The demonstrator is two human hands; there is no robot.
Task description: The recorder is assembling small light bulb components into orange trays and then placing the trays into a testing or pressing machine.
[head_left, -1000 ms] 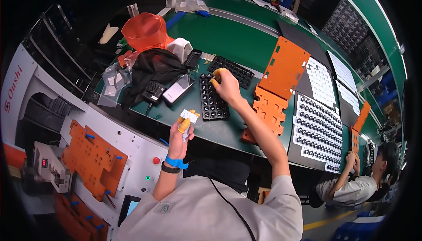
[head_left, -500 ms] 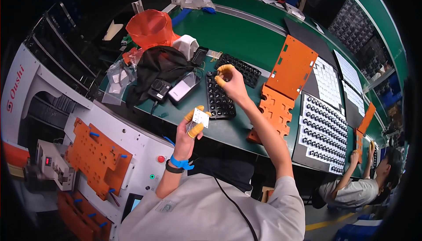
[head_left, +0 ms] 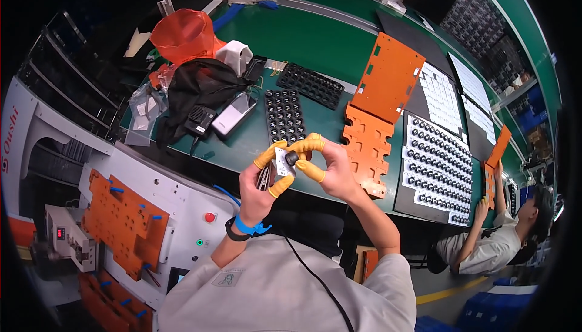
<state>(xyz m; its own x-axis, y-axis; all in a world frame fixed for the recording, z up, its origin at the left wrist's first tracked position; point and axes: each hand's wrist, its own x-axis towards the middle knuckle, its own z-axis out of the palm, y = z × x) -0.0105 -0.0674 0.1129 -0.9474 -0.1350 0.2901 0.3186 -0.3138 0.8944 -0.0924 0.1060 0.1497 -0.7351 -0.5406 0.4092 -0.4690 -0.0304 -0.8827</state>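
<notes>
My left hand, in yellow finger cots and a blue wrist strap, pinches a small white board by its edges. A slim metal tool, perhaps tweezers, lies within the same hand. My right hand, also in yellow finger cots, closes its fingertips on a small black cylindrical part. That part is up against the face of the board; whether it is seated there I cannot tell. Just beyond both hands lies a black tray with rows of small round black parts.
A second black tray lies behind. To its right stand orange fixture plates, then white boards with black parts. Left are a power bank, a black cloth and an orange bag. A co-worker sits at far right.
My right hand has come from the black tray to the white board, bringing a black part. The left hand has tilted the board. The whole view has shifted slightly.
</notes>
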